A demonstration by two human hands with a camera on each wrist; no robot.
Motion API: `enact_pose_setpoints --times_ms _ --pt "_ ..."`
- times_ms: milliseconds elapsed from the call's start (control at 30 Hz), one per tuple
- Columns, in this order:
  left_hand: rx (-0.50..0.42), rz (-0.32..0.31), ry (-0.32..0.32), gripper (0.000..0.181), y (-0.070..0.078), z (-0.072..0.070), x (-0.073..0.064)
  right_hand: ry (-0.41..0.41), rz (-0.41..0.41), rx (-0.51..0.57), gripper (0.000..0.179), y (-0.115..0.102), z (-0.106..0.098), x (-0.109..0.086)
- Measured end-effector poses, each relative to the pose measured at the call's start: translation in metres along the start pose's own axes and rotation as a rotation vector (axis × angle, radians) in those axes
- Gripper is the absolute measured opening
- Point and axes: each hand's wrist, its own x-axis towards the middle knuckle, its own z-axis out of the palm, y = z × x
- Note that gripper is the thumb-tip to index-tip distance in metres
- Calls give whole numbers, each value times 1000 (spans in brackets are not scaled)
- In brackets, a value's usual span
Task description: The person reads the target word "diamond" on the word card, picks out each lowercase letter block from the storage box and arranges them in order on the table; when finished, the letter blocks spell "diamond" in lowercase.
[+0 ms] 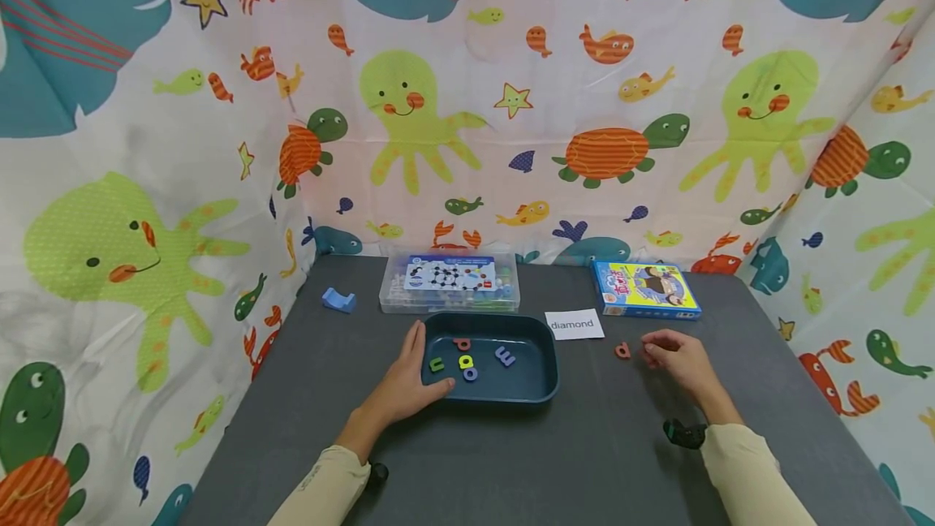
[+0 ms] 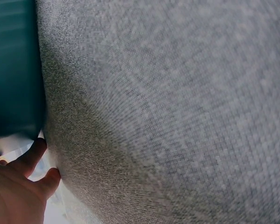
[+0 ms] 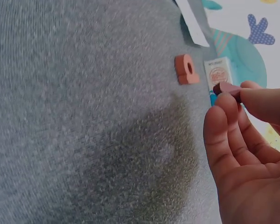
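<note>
My left hand (image 1: 409, 380) rests against the left end of a dark teal tray (image 1: 540, 388), fingers straight along the side and thumb at the front rim. Inside the tray lie a red letter (image 1: 462, 343), a green letter (image 1: 436, 364), a yellow letter (image 1: 465, 362), a round purple letter (image 1: 471, 375) and a purple letter m (image 1: 505, 356). My right hand (image 1: 682, 360) is above the table at right. Between thumb and fingertips it pinches a small reddish-brown piece (image 3: 227, 88), its shape partly hidden. An orange letter (image 3: 185, 70) lies on the table just left of this hand.
Behind the tray's right corner lies a white card (image 1: 575, 325) reading "diamond". A clear plastic case (image 1: 449, 303) and a blue-yellow box (image 1: 646, 291) stand along the back. One light-blue piece (image 1: 339, 300) sits at back left. A patterned curtain (image 1: 438, 104) encloses the table.
</note>
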Motion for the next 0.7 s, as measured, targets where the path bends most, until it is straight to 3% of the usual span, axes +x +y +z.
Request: enact_pose_setpoints --times_ms 267,700 --pt "-13 4 -5 114 0 -1 -1 20 21 -84 27 0 2 5" --pt "8 5 -6 115 -3 -1 0 35 23 -118 27 0 8 16"
